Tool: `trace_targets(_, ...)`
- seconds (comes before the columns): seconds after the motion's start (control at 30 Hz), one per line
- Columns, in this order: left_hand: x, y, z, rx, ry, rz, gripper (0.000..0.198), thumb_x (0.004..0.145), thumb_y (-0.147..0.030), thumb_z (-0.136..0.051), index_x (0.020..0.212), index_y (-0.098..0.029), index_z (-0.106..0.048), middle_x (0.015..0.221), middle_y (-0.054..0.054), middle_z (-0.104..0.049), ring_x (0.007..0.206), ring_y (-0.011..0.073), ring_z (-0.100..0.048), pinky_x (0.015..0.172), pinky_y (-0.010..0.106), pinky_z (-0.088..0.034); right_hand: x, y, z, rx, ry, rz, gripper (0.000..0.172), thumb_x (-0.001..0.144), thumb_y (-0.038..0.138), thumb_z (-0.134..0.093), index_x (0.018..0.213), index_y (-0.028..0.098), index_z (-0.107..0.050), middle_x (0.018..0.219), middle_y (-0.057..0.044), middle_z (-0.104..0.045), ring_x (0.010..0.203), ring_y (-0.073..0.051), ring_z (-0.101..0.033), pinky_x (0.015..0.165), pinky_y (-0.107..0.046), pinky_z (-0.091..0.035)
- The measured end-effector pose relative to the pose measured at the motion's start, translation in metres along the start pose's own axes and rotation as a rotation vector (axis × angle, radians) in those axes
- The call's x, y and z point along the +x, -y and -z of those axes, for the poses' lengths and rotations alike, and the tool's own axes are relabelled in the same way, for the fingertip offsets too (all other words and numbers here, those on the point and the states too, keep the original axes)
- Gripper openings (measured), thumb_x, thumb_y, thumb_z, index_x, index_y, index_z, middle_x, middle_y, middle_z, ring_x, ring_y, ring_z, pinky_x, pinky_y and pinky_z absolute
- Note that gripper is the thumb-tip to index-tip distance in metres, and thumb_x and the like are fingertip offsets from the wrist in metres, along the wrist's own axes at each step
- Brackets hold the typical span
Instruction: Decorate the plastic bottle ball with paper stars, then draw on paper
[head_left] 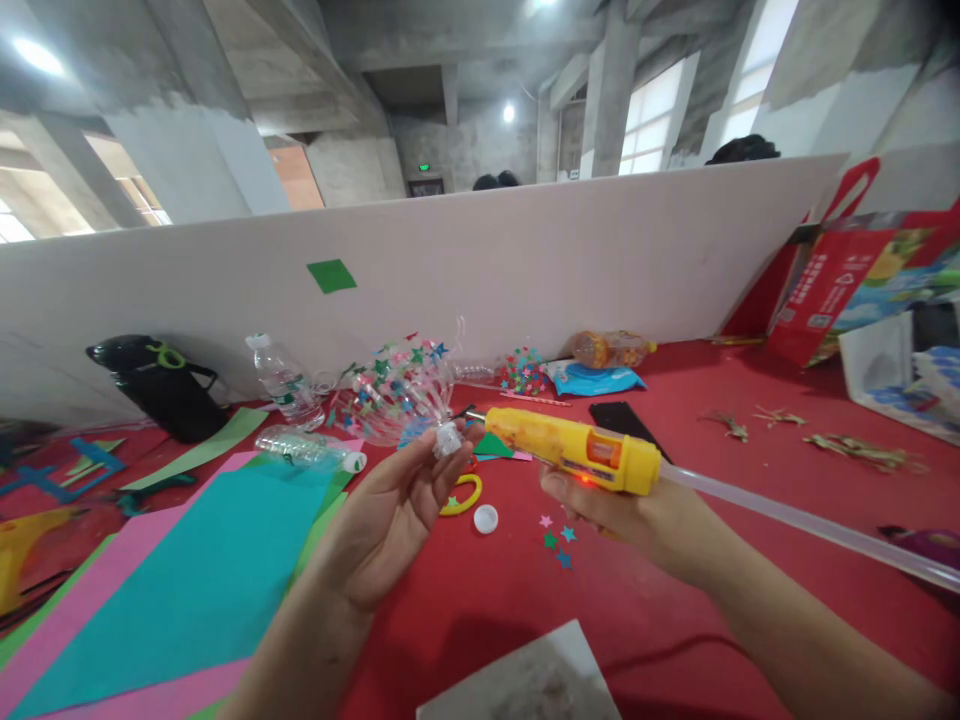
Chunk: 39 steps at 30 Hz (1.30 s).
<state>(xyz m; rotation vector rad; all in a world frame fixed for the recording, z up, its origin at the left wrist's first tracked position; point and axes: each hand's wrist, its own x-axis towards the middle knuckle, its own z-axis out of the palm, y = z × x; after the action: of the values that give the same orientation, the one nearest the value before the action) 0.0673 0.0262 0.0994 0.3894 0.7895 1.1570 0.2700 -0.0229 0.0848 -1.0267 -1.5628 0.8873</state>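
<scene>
My left hand [397, 505] is raised palm up, its fingers pinched round the neck of a clear plastic bottle piece [401, 390] covered with coloured star stickers. My right hand [622, 515] grips a yellow glue gun [574, 450] with a lit red lamp. The gun's nozzle points left and almost touches the bottle neck. A clear glue stick [810, 525] sticks out behind the gun to the right.
Coloured paper sheets [187, 590] lie on the red table at left. Around are a white bottle cap [486, 518], yellow scissors [465, 497], loose stars [559, 540], clear bottles [289, 385], a black bag [161, 385], a phone [622, 425], a red carton [840, 275] and a white partition [525, 260].
</scene>
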Motion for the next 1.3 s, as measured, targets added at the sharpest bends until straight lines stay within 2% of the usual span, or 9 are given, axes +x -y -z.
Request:
trace_targets(0.1, -0.001, 0.002, -0.001, 0.044, 0.031, -0.072, 0.023, 0.089, -0.009, -0.044, 0.101, -0.009, -0.064, 0.098, 0.014, -0.072, 0.091, 0.0214, -0.07, 0.078, 0.026, -0.059, -0.002, -0.005, -0.009, 0.005, -0.065, -0.014, 0.01, 0.077, 0.031, -0.066, 0.08, 0.024, -0.059, 0.068, 0.002, -0.058, 0.056, -0.012, -0.053, 0.048, -0.022, -0.043)
trace_targets(0.17, -0.002, 0.006, 0.0, 0.05, 0.052, -0.079, 0.021, 0.089, -0.011, -0.046, 0.097, -0.009, -0.065, 0.1, 0.014, -0.071, 0.093, 0.0213, -0.069, 0.08, 0.027, -0.059, -0.001, -0.011, -0.017, -0.016, -0.14, 0.054, 0.01, 0.078, 0.027, -0.064, 0.08, 0.024, -0.056, 0.072, 0.002, -0.056, 0.061, -0.012, -0.053, 0.053, -0.023, -0.045)
trace_targets(0.27, -0.004, 0.021, 0.0, 0.019, 0.065, -0.018, 0.02, 0.09, -0.013, -0.047, 0.091, -0.009, -0.066, 0.095, 0.013, -0.071, 0.084, 0.0186, -0.07, 0.077, 0.026, -0.059, 0.002, -0.022, -0.029, -0.111, -0.183, 0.207, 0.009, 0.077, 0.02, -0.062, 0.077, 0.023, -0.054, 0.079, 0.0, -0.054, 0.069, -0.014, -0.054, 0.06, -0.026, -0.046)
trace_targets(0.37, -0.009, 0.038, -0.004, -0.005, 0.064, 0.039, 0.022, 0.09, -0.012, -0.045, 0.085, -0.009, -0.066, 0.083, 0.01, -0.072, 0.069, 0.0143, -0.07, 0.066, 0.023, -0.06, 0.003, -0.033, -0.037, -0.182, -0.166, 0.295, 0.012, 0.076, 0.018, -0.064, 0.078, 0.022, -0.053, 0.086, -0.002, -0.05, 0.077, -0.016, -0.053, 0.066, -0.028, -0.046)
trace_targets(0.47, -0.014, 0.049, -0.009, -0.002, 0.044, 0.042, 0.025, 0.09, -0.009, -0.044, 0.079, -0.009, -0.066, 0.077, 0.008, -0.071, 0.063, 0.0119, -0.068, 0.062, 0.02, -0.059, 0.003, -0.041, -0.04, -0.21, -0.142, 0.281, 0.017, 0.072, 0.014, -0.066, 0.077, 0.021, -0.05, 0.088, -0.003, -0.047, 0.079, -0.017, -0.051, 0.066, -0.029, -0.046)
trace_targets(0.63, -0.015, 0.052, -0.013, 0.023, 0.04, 0.052, 0.023, 0.088, -0.006, -0.045, 0.08, -0.008, -0.067, 0.081, 0.01, -0.071, 0.071, 0.0138, -0.069, 0.069, 0.022, -0.059, 0.004, -0.046, -0.038, -0.167, -0.121, 0.253, 0.018, 0.075, 0.015, -0.064, 0.071, 0.02, -0.048, 0.085, -0.002, -0.047, 0.077, -0.016, -0.051, 0.065, -0.027, -0.044)
trace_targets(0.87, -0.008, 0.052, -0.003, 0.117, 0.088, 0.022, 0.012, 0.084, -0.009, -0.056, 0.088, -0.011, -0.067, 0.088, 0.009, -0.07, 0.078, 0.0147, -0.067, 0.076, 0.026, -0.057, 0.006, -0.056, -0.035, -0.185, -0.15, 0.321, 0.011, 0.076, 0.015, -0.064, 0.075, 0.019, -0.054, 0.084, -0.001, -0.05, 0.076, -0.014, -0.053, 0.065, -0.025, -0.044)
trace_targets(1.13, -0.007, 0.051, -0.002, 0.024, 0.057, 0.106, 0.013, 0.084, -0.007, -0.054, 0.086, -0.007, -0.067, 0.081, 0.008, -0.068, 0.072, 0.0116, -0.064, 0.071, 0.022, -0.055, 0.007, -0.05, -0.034, -0.154, -0.185, 0.268, 0.003, 0.077, 0.017, -0.059, 0.075, 0.018, -0.057, 0.081, -0.002, -0.05, 0.072, -0.014, -0.054, 0.063, -0.025, -0.044)
trace_targets(1.3, -0.006, 0.05, -0.002, 0.01, 0.055, 0.111, 0.011, 0.084, -0.01, -0.055, 0.085, -0.007, -0.066, 0.08, 0.008, -0.067, 0.07, 0.0126, -0.063, 0.066, 0.023, -0.055, 0.008, -0.042, -0.036, 0.012, -0.206, -0.003, 0.01, 0.078, 0.027, -0.059, 0.076, 0.019, -0.054, 0.072, 0.001, -0.053, 0.063, -0.013, -0.052, 0.057, -0.024, -0.042)
